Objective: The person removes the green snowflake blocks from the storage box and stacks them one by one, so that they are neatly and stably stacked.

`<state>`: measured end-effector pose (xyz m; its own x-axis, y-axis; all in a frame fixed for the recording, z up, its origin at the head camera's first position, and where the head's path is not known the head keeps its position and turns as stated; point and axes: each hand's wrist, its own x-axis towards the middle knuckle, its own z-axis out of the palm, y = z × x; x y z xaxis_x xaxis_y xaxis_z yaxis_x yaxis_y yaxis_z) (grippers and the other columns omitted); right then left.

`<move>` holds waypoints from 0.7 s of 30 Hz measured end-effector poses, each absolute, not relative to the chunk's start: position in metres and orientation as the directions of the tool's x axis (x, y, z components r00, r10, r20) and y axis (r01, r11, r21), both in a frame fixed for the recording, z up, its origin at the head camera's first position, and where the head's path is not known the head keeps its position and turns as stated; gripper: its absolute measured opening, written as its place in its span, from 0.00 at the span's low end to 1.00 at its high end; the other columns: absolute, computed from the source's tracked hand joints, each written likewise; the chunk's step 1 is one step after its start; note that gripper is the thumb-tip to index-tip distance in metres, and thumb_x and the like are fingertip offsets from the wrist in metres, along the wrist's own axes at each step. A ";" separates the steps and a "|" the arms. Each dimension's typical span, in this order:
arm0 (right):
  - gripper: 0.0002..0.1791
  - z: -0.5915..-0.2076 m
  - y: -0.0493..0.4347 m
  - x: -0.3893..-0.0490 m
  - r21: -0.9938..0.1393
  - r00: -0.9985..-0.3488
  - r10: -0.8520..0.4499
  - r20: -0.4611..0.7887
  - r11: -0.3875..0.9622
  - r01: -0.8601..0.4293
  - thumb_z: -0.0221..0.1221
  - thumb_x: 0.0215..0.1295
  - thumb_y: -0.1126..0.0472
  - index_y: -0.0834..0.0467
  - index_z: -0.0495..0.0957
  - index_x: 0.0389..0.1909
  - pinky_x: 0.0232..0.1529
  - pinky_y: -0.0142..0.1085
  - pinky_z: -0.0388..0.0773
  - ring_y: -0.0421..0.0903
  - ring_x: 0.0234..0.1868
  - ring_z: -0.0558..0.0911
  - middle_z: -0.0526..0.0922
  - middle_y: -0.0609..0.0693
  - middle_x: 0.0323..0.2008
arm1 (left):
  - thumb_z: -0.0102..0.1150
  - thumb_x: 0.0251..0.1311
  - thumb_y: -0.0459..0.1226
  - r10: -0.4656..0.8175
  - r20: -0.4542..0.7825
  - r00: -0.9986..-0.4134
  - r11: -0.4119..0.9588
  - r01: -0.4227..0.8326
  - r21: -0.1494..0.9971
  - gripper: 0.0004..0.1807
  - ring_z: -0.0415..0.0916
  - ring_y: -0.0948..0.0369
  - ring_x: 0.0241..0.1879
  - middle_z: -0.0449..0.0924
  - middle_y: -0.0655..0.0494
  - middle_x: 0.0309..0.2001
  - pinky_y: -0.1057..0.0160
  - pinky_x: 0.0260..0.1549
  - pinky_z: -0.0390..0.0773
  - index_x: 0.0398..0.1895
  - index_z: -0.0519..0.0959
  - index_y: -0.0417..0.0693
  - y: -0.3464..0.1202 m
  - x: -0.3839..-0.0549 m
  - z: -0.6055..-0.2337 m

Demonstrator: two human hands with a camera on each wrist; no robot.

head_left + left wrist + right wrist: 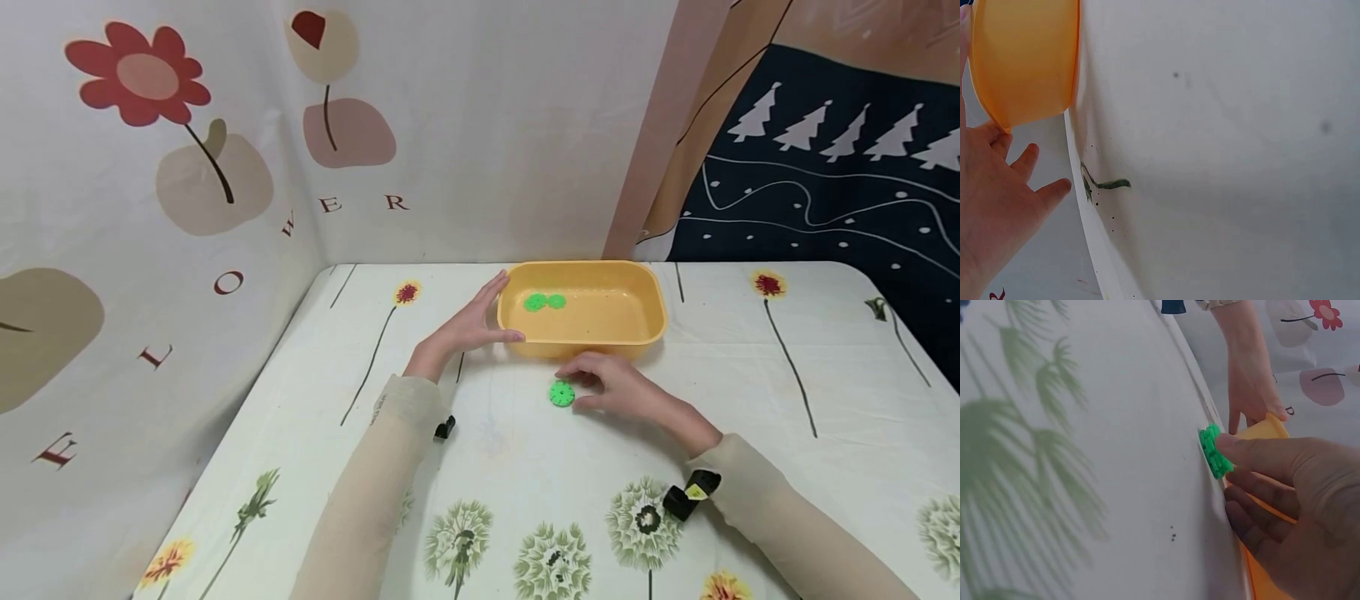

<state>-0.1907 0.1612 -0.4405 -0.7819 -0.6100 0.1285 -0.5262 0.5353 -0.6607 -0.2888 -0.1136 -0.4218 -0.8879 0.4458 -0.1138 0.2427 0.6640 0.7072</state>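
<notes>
An orange-yellow plastic tub (581, 344) stands toward the back of the table. My left hand (467, 325) rests at its left end, with straight, spread fingers along the side and the thumb on the front rim. Inside, at the tub's left, lie two green discs (536, 302). In front of the tub, my right hand (618, 385) pinches a green notched building disc (562, 394) between thumb and bent index finger. The right wrist view shows the thumb over that disc's edge (1211, 450), close to the tablecloth; the other fingers are curled behind it.
A white flower-print cloth (495, 467) covers the table. A pale printed curtain (480, 125) hangs behind and to the left; a dark cloth with white trees (825, 192) hangs at the right. Black straps (691, 495) are on the wrists.
</notes>
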 end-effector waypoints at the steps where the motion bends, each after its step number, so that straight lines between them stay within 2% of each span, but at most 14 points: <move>1: 0.23 -0.440 0.161 -0.191 -0.651 -0.773 -0.622 0.129 0.534 -0.539 0.73 0.54 0.63 0.59 0.82 0.53 0.47 0.36 0.82 0.46 0.46 0.82 0.85 0.53 0.49 | 0.72 0.52 0.57 0.444 -0.116 -0.888 0.665 0.240 0.707 0.61 0.35 0.57 0.82 0.31 0.74 0.81 0.41 0.77 0.48 0.81 0.39 0.69 -0.114 -0.289 -0.422; 8: 0.21 -0.437 0.158 -0.195 -0.606 -0.707 -0.698 0.117 0.514 -0.607 0.71 0.57 0.62 0.55 0.84 0.53 0.47 0.35 0.81 0.45 0.49 0.82 0.83 0.52 0.53 | 0.71 0.51 0.59 0.443 -0.119 -0.889 0.670 0.240 0.703 0.61 0.36 0.57 0.82 0.31 0.73 0.81 0.40 0.76 0.49 0.81 0.39 0.70 -0.113 -0.289 -0.421; 21: 0.19 -0.439 0.154 -0.195 -0.544 -0.702 -0.695 0.157 0.533 -0.648 0.72 0.56 0.62 0.55 0.84 0.51 0.45 0.35 0.80 0.44 0.46 0.81 0.85 0.50 0.50 | 0.72 0.52 0.56 0.451 -0.112 -0.885 0.663 0.248 0.706 0.61 0.36 0.57 0.82 0.31 0.73 0.81 0.41 0.77 0.49 0.81 0.39 0.68 -0.114 -0.288 -0.421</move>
